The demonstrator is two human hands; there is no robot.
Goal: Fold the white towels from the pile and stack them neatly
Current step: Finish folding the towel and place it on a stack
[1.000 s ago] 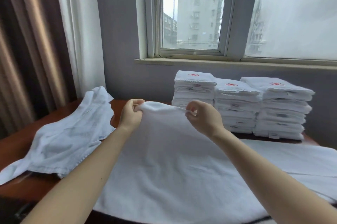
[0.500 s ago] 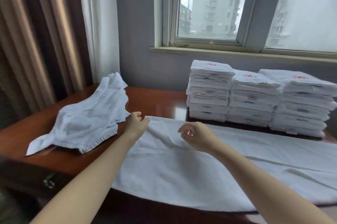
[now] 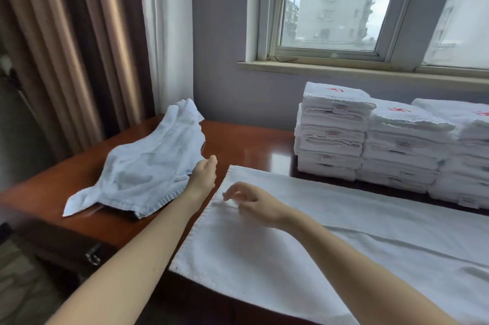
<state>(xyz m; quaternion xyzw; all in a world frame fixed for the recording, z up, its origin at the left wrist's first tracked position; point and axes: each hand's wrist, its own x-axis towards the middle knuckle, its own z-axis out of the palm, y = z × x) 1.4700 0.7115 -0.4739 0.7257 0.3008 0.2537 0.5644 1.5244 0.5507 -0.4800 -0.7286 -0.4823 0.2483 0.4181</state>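
A dark red wooden table [image 3: 251, 145] fills the middle of the frame and carries all the towels. Along its far edge, at the right of the frame, three stacks of folded white towels stand side by side and touching: the left stack [image 3: 330, 134], the middle stack [image 3: 404, 147] and the right stack [image 3: 465, 160], which is cut off by the frame edge. The top towel of each shows a small red mark, and small labels face forward on the folds.

A flat towel [image 3: 344, 258] lies spread open from the lower centre to the right edge, its stitched short edge running diagonally at the centre. In the left centre a crumpled towel [image 3: 148, 166] lies in a loose heap, apart from the flat one, with bare wood between them.

The left hand [image 3: 203, 176] reaches to the heap's right edge, fingers straight and held together, touching the cloth and gripping nothing. The right hand [image 3: 251, 203] is over the flat towel just inside the stitched edge, fingers loosely curled downward; it is blurred, so whether the fingertips touch the cloth is unclear.

A metal pull [image 3: 92, 257] hangs on the table's dark front at lower left. Brown curtains [image 3: 79, 47] and a white sheer [image 3: 166, 28] fill the upper left; a window [image 3: 330, 2] above a sill [image 3: 344, 70] fills the upper right.
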